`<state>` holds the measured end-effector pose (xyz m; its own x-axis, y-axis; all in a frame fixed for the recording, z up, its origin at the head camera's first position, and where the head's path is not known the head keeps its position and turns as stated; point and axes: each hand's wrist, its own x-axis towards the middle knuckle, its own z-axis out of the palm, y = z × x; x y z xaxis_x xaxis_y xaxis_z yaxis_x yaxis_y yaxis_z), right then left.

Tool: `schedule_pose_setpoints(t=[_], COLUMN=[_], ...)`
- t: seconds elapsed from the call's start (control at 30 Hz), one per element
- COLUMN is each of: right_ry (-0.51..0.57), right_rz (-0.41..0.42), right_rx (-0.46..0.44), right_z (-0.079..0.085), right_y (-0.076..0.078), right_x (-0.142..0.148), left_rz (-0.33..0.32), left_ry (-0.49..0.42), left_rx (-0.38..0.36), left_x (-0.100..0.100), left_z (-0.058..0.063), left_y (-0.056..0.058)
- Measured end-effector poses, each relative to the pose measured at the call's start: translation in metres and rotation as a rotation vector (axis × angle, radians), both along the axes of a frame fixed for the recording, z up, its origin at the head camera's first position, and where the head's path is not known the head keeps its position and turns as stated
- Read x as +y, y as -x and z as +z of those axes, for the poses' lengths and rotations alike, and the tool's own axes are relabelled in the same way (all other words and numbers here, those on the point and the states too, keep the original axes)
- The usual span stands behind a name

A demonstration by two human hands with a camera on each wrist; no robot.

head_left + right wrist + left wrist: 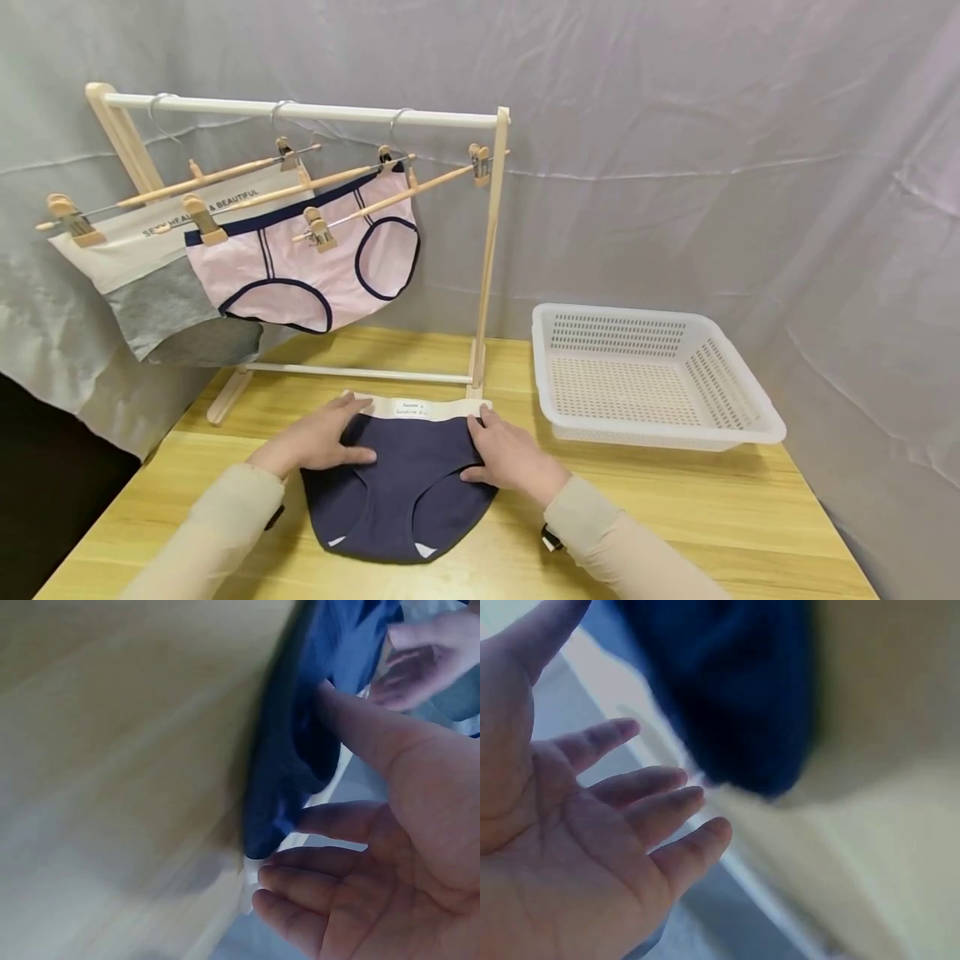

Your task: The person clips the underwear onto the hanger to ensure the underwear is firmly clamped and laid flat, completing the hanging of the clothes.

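A pair of navy blue panties (408, 475) with a cream waistband lies spread flat on the wooden table, a small printed label (412, 409) at the waistband's middle. My left hand (322, 435) rests at the upper left corner, thumb over the navy cloth; in the left wrist view its fingers (679, 855) are spread, with the blurred cloth beyond them. My right hand (513, 454) touches the upper right side. In the right wrist view its thumb (360, 724) lies on the panties (289, 772), and the other fingers extend along the waistband edge, not curled round it.
Behind the panties stands a wooden rack (487, 275) with several clip hangers. Pink panties (315, 258) with navy trim and grey-and-cream panties (161, 304) hang there; the right-hand hanger (420, 190) bears nothing. A white perforated basket (652, 433) sits at the table's right rear.
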<state>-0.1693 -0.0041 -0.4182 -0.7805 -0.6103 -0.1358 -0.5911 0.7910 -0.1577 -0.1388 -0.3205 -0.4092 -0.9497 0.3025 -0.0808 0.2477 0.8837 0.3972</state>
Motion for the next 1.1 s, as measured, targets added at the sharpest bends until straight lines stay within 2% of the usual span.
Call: schedule_pose_setpoints(t=[0.07,0.17,0.37,0.5,0.63,0.8,0.9,1.1], right_ry=[0.008,0.039,0.154,0.233,0.270,0.321,0.329,0.320], right_rz=[0.002,0.003,-0.012,-0.032,-0.095,-0.142,-0.159,-0.176], right_rx=[-0.003,-0.008,0.025,0.094,0.123,0.181,0.204,0.199], right_z=[0.004,0.013,0.041,0.061,0.079,0.094,0.099,0.105], right_y=[0.001,0.003,0.009,0.016,0.023,0.034,0.040,0.046], right_x=[0.000,-0.001,-0.004,-0.006,-0.010,-0.012,-0.013,-0.015], left_rz=[0.006,0.051,0.199,0.280,0.305,0.318,0.305,0.266], left_ry=[-0.040,-0.106,-0.235,-0.292,-0.317,-0.336,-0.340,-0.318], left_rx=[0.087,0.211,0.378,0.472,0.543,0.549,0.576,0.686], left_x=[-0.004,-0.009,-0.020,-0.024,-0.022,-0.010,-0.001,0.013], left_z=[0.016,0.048,0.122,0.156,0.177,0.195,0.202,0.207], left_y=[0.005,0.011,0.012,0.014,0.020,0.029,0.035,0.044])
